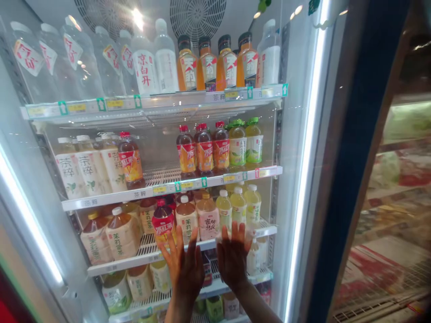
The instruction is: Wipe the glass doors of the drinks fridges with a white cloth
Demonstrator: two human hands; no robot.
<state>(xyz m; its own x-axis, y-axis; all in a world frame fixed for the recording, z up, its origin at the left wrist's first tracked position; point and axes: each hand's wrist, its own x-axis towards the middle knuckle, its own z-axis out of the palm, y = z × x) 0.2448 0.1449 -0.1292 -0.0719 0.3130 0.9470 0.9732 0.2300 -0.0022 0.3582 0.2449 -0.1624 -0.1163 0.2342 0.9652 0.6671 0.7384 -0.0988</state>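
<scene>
Both of my hands are raised before a lit drinks cooler, with nothing in them. My left hand has its fingers spread, in front of the third shelf, nearest a red-labelled iced tea bottle and a white-capped jasmine tea bottle. My right hand is likewise open, its fingertips below a pink-labelled bottle and pale yellow-green bottles. Reflections suggest a glass pane in front of the shelves; whether my palms touch it I cannot tell. My hands partly hide the lower shelves.
Clear water bottles and orange drinks with black caps stand on the top shelf. Red-capped teas occupy the second shelf. A bright light strip and dark frame border the right side; another display lies beyond.
</scene>
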